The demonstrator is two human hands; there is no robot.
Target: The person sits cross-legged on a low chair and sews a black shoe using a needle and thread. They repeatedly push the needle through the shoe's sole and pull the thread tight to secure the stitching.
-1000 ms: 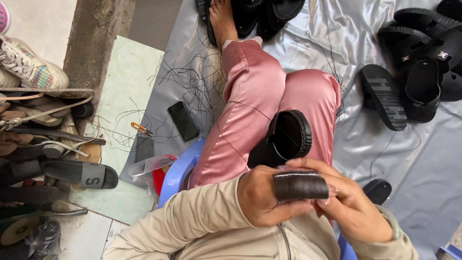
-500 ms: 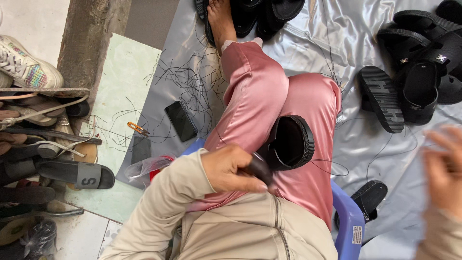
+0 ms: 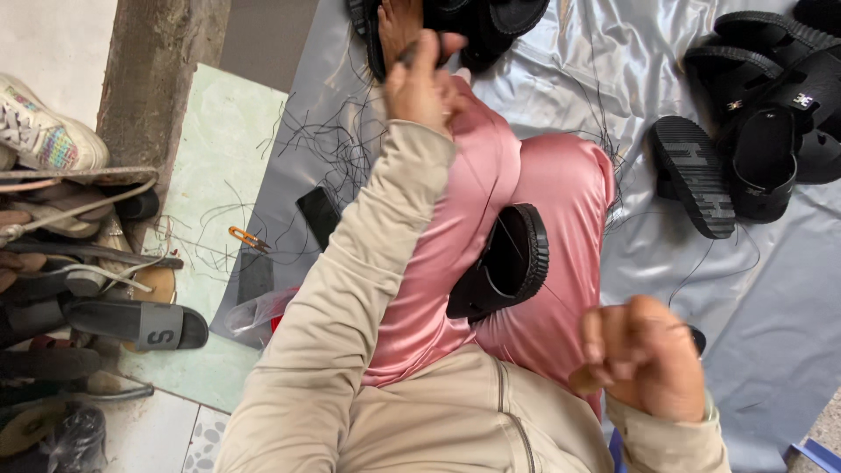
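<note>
A black sandal (image 3: 504, 263) rests on the person's pink-trousered lap (image 3: 543, 201), between the two hands and touching neither. The left hand (image 3: 420, 83) is raised far above it, fingers (image 3: 427, 52) pinching a thin black thread (image 3: 491, 188). The right hand (image 3: 644, 355), near and right of the sandal, is clenched with fingers pressed together.

Two hands (image 3: 420, 83); one black sandal (image 3: 504, 263) on lap (several more around).

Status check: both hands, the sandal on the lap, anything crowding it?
Left hand raised, fisted, pulling thread. Right hand fisted near lap, thread taut. Black sandal resting on pink trousers, neither hand on it. Loose thread scraps on sheet.
</note>
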